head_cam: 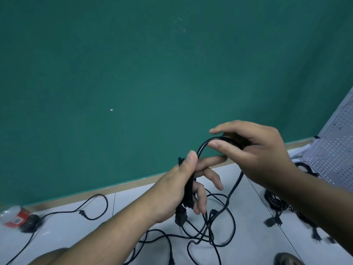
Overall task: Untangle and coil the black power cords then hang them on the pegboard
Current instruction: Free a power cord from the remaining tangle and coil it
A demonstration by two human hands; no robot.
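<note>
Cord (235, 185) up off the floor, both hands on it, green wall (133, 73) right in front of me. My left hand (177, 192) grips the gathered loops: thumb clamped down across the top of the bundle, index finger pointing out to the right, the other fingers loosely curled behind the strands. A chunky black plug (180, 219) dangles just below that palm.

My right hand (261, 153) sits higher and to the right with the same cord running through it. The index finger is over the strand and the thumb is under it, pinching, and the cord arches out of that grip in a hump down to my left thumb. What my other right fingers are doing I can't tell, as the back of the hand hides them.

From the right hand a length drops straight down into the tangle (210, 234) of black cords lying on the pale floor tiles (133, 203) under my wrists.

Off to the far right stands the white pegboard (336, 150), with black bundles (275, 201) lying on the floor at its foot. Far left, by the wall, there's a blurred bottle (16, 217) with a red label, and a loose cord (95, 199) curving past it.
</note>
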